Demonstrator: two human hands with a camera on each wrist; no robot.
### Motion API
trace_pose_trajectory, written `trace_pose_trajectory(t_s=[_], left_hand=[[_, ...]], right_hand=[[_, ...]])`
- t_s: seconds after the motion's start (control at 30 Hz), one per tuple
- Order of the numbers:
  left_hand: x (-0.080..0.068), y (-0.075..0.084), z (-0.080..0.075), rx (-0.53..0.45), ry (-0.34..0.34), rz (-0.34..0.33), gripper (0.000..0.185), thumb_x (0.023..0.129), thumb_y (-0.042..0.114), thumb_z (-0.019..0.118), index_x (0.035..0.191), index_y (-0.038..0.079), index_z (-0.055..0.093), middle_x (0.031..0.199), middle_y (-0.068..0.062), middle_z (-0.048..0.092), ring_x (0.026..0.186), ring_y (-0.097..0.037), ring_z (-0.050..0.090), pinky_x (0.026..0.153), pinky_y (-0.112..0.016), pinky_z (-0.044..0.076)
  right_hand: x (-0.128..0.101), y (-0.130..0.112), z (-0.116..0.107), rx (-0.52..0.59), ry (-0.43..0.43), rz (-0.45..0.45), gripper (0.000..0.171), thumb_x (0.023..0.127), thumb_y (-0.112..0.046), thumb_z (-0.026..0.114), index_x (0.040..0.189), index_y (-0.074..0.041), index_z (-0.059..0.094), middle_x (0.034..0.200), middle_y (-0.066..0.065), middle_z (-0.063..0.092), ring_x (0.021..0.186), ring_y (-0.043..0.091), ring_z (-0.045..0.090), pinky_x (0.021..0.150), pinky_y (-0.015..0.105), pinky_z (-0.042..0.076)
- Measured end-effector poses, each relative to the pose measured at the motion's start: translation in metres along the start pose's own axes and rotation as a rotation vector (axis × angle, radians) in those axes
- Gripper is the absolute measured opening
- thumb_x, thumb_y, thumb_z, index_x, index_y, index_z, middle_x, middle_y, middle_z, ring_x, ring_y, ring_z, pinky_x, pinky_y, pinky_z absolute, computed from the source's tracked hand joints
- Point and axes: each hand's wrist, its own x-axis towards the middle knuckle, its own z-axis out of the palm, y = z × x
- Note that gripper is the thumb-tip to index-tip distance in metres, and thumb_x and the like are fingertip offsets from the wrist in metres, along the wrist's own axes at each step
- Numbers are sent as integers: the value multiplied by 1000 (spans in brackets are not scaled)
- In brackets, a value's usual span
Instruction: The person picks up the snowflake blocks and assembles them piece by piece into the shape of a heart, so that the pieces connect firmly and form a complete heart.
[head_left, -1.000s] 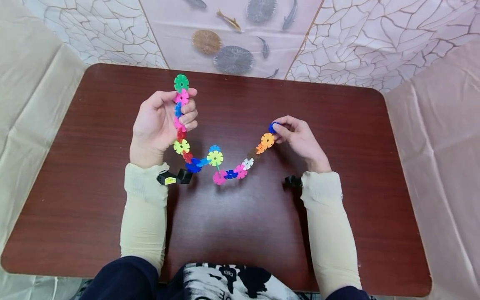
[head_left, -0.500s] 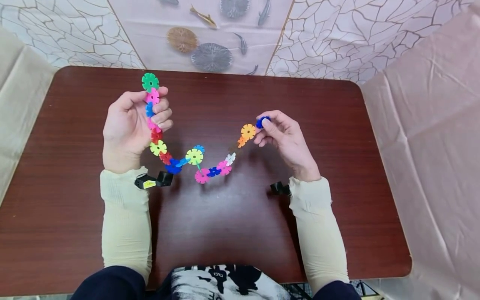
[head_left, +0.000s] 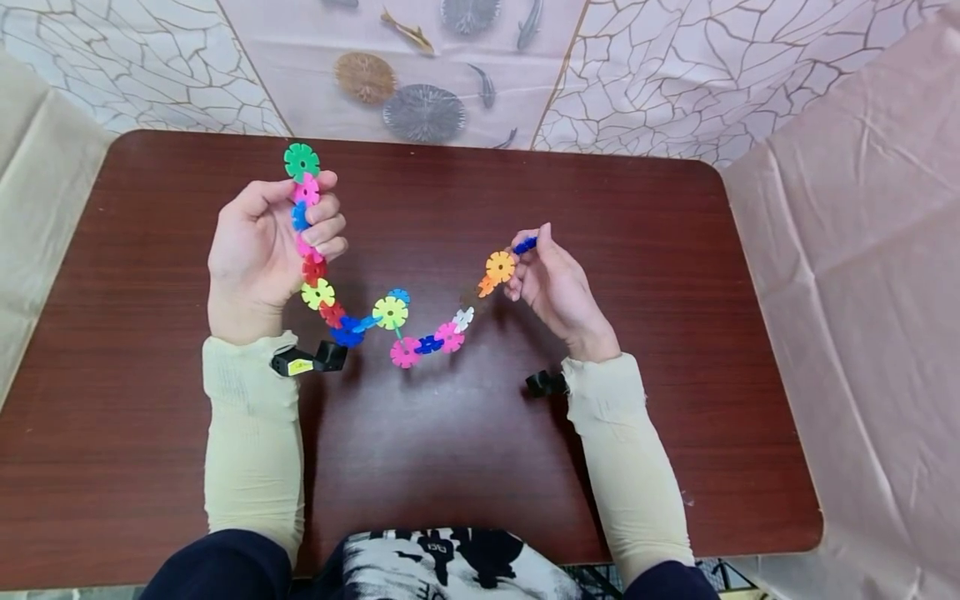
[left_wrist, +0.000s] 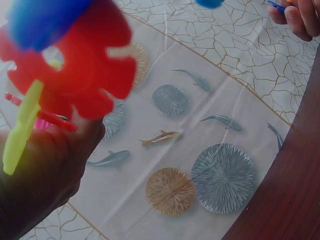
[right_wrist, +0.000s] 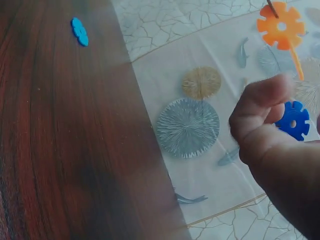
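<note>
Left hand: the left hand (head_left: 258,250) was held palm-up over the table's left half, its fingers curled round the upper part of the snowflake-disc chain (head_left: 390,313).
Chain end: a green disc (head_left: 302,161) was seen standing above the left fist, with pink and blue discs clasped below it.
Chain course: the chain was hung in a sag between both hands, above the brown table (head_left: 450,467), its lowest pink disc (head_left: 405,352) near the middle.
Right hand: the right hand (head_left: 558,287) was raised at the chain's other end, with a dark blue disc (head_left: 525,245) pinched between thumb and fingertips, edge-on in the head view.
Joint: the blue disc was seen just beside the orange disc (head_left: 499,267); whether the two were slotted together could not be told.
Wrist views: a red disc (left_wrist: 75,65) was shown blurred above the left palm; the blue disc (right_wrist: 293,120) was seen face-on behind the right thumb.
Surroundings: a fish-patterned cloth (head_left: 420,75) was laid beyond the table's far edge.
</note>
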Motion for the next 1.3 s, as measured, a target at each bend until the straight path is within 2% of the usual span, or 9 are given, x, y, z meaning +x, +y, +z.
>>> trace_pose_trajectory(t_s=[0.13, 0.27, 0.4, 0.57, 0.7, 0.83, 1.07, 1.2, 1.3], left_hand=[[0, 0, 0, -3, 7, -2, 36, 99, 18, 30, 115, -9, 48, 76, -16, 40, 59, -25, 38, 55, -37, 38], [0, 0, 0, -5, 9, -2, 36, 98, 18, 30, 115, -9, 48, 76, -16, 40, 59, -26, 39, 55, -37, 39], [-1, 1, 1, 1, 8, 0, 36, 99, 18, 30, 115, -9, 48, 76, -16, 40, 59, -26, 39, 55, -37, 39], [-2, 2, 0, 24, 10, 17, 35, 99, 18, 30, 115, -8, 47, 76, -15, 40, 58, -25, 38, 55, -37, 39], [5, -6, -2, 88, 59, 28, 34, 101, 18, 29, 115, -7, 47, 76, -15, 43, 59, -25, 42, 56, -35, 40], [17, -20, -6, 166, 125, 3, 36, 103, 20, 28, 117, -5, 49, 78, -15, 49, 63, -25, 48, 59, -35, 44], [26, -36, -6, 286, 135, -15, 41, 104, 29, 30, 116, -4, 52, 73, -11, 47, 58, -22, 47, 57, -32, 45], [29, -42, -3, 339, 107, -32, 44, 105, 33, 31, 110, -3, 56, 71, -9, 42, 56, -20, 44, 57, -30, 42], [28, -44, -2, 345, 70, -36, 44, 106, 33, 32, 104, -3, 59, 69, -8, 39, 55, -19, 40, 55, -29, 39]], right_hand=[[-1, 1, 2, -24, -1, -34, 27, 106, -28, 38, 103, -5, 52, 95, 7, 47, 75, 20, 49, 64, 28, 47], [-3, -1, 6, -72, -25, -85, 22, 105, -22, 43, 113, -4, 53, 100, 9, 47, 78, 21, 53, 68, 29, 50], [-3, -1, 12, -118, -16, -111, 23, 103, -21, 48, 121, -7, 51, 99, 8, 53, 75, 20, 57, 69, 29, 51], [-4, 2, 20, -103, 2, -125, 27, 104, -20, 44, 124, -4, 54, 98, 9, 54, 77, 21, 58, 70, 30, 53], [-2, 5, 27, -102, 61, -163, 26, 104, -22, 43, 122, -7, 55, 98, 9, 53, 79, 21, 57, 67, 30, 53], [-1, 5, 26, -151, 159, -195, 22, 103, -22, 48, 119, -9, 55, 101, 8, 51, 80, 19, 57, 66, 30, 53], [4, 6, 8, -218, 273, -152, 17, 101, -17, 54, 114, -9, 58, 97, 8, 53, 79, 17, 56, 68, 30, 54], [8, 9, -3, -242, 315, -90, 19, 100, -19, 56, 113, -6, 59, 95, 7, 54, 78, 16, 55, 70, 29, 53], [11, 11, -8, -260, 348, -47, 22, 100, -20, 56, 114, -4, 58, 97, 8, 55, 80, 17, 56, 69, 27, 51]])
